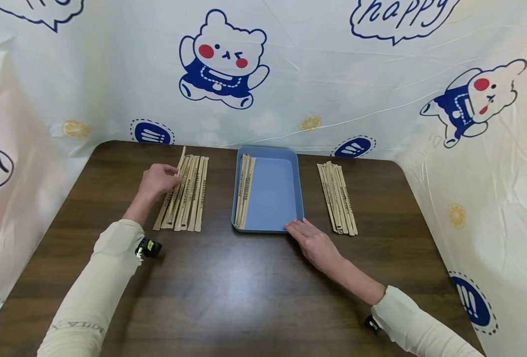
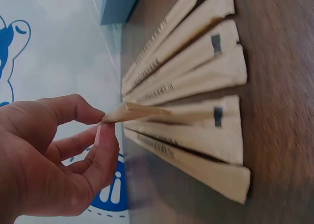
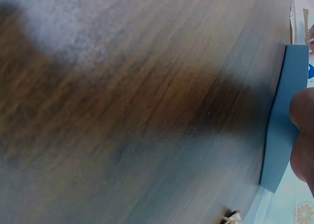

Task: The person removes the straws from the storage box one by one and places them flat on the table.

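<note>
Between thumb and forefinger, my left hand (image 1: pixel 158 179) pinches one end of a slim paper-wrapped stick (image 2: pixel 140 112). That stick is raised and tilted over a fanned pile of similar brown paper-wrapped sticks (image 1: pixel 194 193) on the left of the table. Dark print runs along their wrappers. A shallow blue tray (image 1: pixel 277 191) lies in the middle, with several wrapped sticks (image 1: pixel 244 191) lined up along its left wall. At the tray's near right corner, the fingers of my right hand (image 1: pixel 314 245) rest on the rim, fairly straight. The right wrist view shows only part of these fingers against the tray wall.
A second pile of wrapped sticks (image 1: pixel 337 198) lies right of the tray. The dark wooden table (image 1: pixel 236 292) is bordered at the back and sides by a pale printed cloth (image 1: pixel 308 74). A small black device (image 1: pixel 149 247) sits on the left wrist.
</note>
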